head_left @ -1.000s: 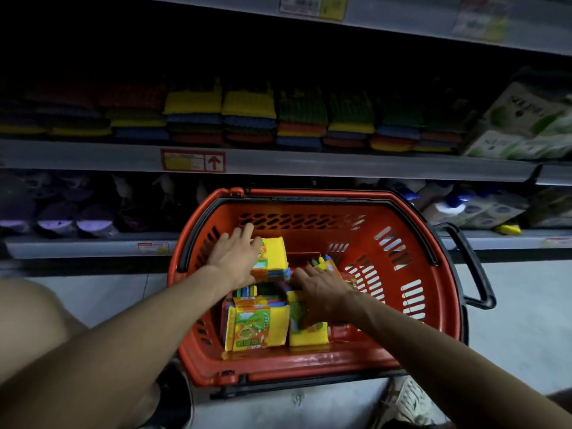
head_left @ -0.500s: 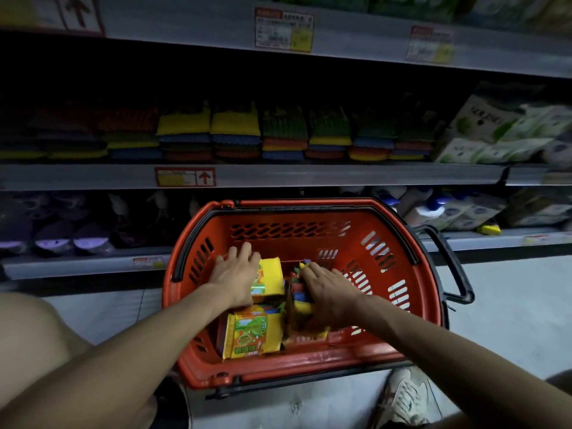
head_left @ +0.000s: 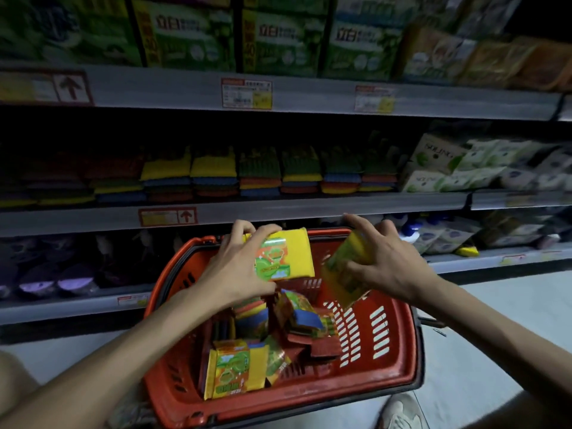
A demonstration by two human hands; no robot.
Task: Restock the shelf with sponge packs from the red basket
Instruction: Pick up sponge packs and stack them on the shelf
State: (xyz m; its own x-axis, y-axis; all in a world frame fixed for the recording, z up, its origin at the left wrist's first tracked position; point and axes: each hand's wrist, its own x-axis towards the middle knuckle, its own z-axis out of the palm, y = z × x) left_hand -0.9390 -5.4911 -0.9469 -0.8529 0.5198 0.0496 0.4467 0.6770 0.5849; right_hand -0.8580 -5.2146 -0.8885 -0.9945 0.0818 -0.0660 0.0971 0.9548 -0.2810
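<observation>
The red basket (head_left: 393,363) stands on the floor below me, with several sponge packs (head_left: 235,370) lying inside. My left hand (head_left: 235,267) grips one yellow sponge pack (head_left: 283,255) with a green and orange label, lifted above the basket's far rim. My right hand (head_left: 380,261) holds a second yellow sponge pack (head_left: 346,274), tilted, over the basket's right side. Both packs sit just below the shelf (head_left: 309,209) where rows of stacked coloured sponges (head_left: 213,174) lie.
Green boxed goods (head_left: 192,35) fill the top shelf. White packs (head_left: 448,165) sit right of the sponges. Dark items and bottles line the lowest shelf (head_left: 77,305). A shoe (head_left: 399,413) shows at the bottom right, by the basket's black handle.
Both hands have risen out of the basket, each lifting a sponge pack toward the shelf. The view has tilted upward, revealing the top shelf.
</observation>
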